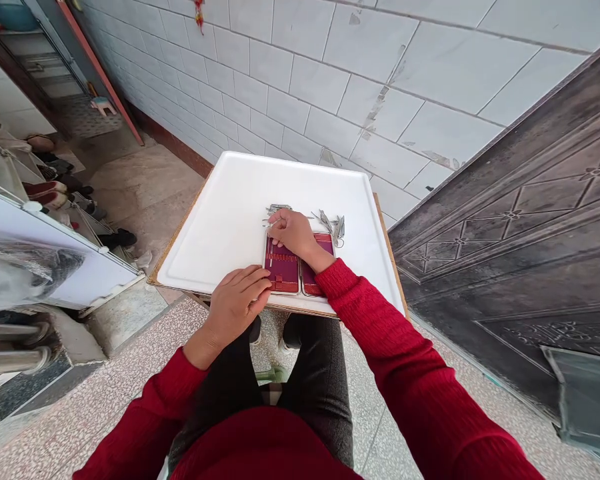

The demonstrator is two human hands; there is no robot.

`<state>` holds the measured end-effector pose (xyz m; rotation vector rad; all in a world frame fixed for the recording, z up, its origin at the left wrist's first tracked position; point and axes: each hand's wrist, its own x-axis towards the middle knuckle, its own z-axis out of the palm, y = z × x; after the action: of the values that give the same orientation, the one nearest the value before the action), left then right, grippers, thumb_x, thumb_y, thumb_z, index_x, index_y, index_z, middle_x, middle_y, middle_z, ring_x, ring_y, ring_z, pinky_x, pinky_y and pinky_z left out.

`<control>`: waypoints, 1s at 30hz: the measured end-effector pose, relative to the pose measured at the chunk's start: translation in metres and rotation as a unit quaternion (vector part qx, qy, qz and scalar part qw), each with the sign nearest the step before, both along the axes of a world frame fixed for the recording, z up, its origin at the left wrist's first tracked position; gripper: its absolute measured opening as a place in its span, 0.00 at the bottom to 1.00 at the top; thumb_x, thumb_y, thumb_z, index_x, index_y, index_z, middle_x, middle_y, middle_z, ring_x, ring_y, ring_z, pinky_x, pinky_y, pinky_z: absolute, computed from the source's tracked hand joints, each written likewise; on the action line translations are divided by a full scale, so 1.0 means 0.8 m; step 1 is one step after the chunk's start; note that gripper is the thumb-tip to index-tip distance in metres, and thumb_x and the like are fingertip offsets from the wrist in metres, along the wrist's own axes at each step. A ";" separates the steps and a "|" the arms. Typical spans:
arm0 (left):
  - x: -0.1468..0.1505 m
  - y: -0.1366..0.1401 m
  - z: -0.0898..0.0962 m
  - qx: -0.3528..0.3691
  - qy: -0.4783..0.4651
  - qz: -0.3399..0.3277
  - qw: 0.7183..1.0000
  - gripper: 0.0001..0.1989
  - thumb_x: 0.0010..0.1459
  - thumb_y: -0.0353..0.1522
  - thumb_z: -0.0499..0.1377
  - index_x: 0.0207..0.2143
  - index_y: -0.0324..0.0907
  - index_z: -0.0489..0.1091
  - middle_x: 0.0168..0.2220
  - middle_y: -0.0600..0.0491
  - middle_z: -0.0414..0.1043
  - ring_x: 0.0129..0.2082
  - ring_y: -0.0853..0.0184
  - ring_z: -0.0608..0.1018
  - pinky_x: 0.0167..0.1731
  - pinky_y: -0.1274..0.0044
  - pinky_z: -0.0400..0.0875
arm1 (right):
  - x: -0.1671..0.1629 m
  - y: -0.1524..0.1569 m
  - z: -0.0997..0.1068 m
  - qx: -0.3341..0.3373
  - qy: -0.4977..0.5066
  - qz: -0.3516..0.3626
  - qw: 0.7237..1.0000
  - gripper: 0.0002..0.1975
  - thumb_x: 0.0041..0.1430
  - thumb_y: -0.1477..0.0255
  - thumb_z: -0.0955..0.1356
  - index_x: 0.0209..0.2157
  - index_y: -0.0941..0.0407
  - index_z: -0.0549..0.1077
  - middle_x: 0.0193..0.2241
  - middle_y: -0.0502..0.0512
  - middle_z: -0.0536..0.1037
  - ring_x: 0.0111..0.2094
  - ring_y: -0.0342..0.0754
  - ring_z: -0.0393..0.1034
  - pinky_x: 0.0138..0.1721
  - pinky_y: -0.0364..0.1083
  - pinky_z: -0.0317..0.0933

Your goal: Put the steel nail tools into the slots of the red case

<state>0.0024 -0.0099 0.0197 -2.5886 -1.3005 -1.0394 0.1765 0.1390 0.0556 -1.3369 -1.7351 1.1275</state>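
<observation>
An opened manicure case [283, 275] with a dark red lining and a row of small elastic loops lies near the front edge of the white tabletop. My left hand [240, 292] rests at the case's left front corner, fingers stretched out and touching its edge. Over the upper part of the case is my right hand [293, 233], its thumb and fingertips pinched together; what they hold is too small to make out. Behind that hand lie several small metal tools [279, 209], partly covered by it. More metal nail tools [336, 225] lie in a heap to the right.
The white table [220, 200] has a raised rim and stands near a white tiled wall [325, 87]. At the right is a dark patterned metal door [505, 220]. A shoe rack [65, 187] with shoes stands at the left.
</observation>
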 end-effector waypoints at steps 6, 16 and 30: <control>0.001 0.000 0.001 0.003 0.003 0.004 1.000 0.08 0.71 0.30 0.57 0.46 0.45 0.77 0.52 0.50 0.82 0.55 0.59 0.81 0.54 0.66 0.74 | 0.001 0.000 0.000 0.013 -0.024 0.005 1.000 0.10 0.55 0.79 0.68 0.40 0.55 0.73 0.21 0.46 0.77 0.23 0.47 0.75 0.31 0.46 0.73; 0.001 0.000 0.000 -0.003 0.003 0.008 1.000 0.09 0.71 0.31 0.57 0.46 0.46 0.78 0.52 0.51 0.82 0.55 0.59 0.81 0.54 0.66 0.74 | 0.003 -0.002 0.005 0.126 -0.138 -0.013 0.982 0.06 0.59 0.74 0.68 0.32 0.55 0.78 0.28 0.48 0.80 0.31 0.47 0.74 0.38 0.46 0.66; 0.002 0.000 0.002 0.001 0.004 0.011 1.000 0.09 0.70 0.30 0.57 0.46 0.46 0.78 0.51 0.51 0.83 0.55 0.60 0.82 0.53 0.66 0.75 | -0.001 -0.011 0.016 0.122 -0.199 0.006 0.972 0.09 0.58 0.78 0.67 0.27 0.55 0.77 0.29 0.50 0.82 0.32 0.47 0.74 0.36 0.45 0.63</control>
<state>0.0042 -0.0101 0.0210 -2.5673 -1.3227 -1.0268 0.1755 0.1300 0.0685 -1.4673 -2.0888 0.6502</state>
